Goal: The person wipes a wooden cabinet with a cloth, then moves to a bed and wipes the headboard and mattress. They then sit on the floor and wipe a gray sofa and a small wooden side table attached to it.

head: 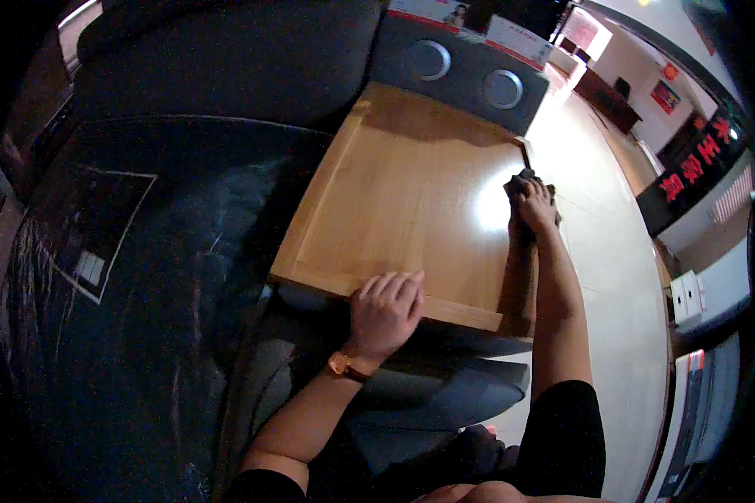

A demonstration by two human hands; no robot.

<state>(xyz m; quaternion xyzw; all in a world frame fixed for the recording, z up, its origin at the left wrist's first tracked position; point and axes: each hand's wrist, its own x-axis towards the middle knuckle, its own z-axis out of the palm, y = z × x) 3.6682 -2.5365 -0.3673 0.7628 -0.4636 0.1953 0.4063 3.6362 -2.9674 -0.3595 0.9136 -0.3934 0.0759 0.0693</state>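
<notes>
A light-brown wooden tabletop [409,207] with a framed border lies in front of me. My right hand [536,204] presses a dark, crumpled cloth [521,183] against its right edge, partway along. At the near edge rests my left hand [387,308], palm down, its fingers loosely bent over the wood and nothing seen in them. A watch [340,363] with a brown strap is on the left wrist. The left palm and the cloth under the right fingers are hidden.
Beyond the tabletop stands a grey console [465,69] with two round metal-ringed cup holders [503,88] and printed cards [519,41]. A dark sofa seat [182,264] with scuffs and a pale outlined patch fills the left. Bright tiled floor [604,251] runs along the right.
</notes>
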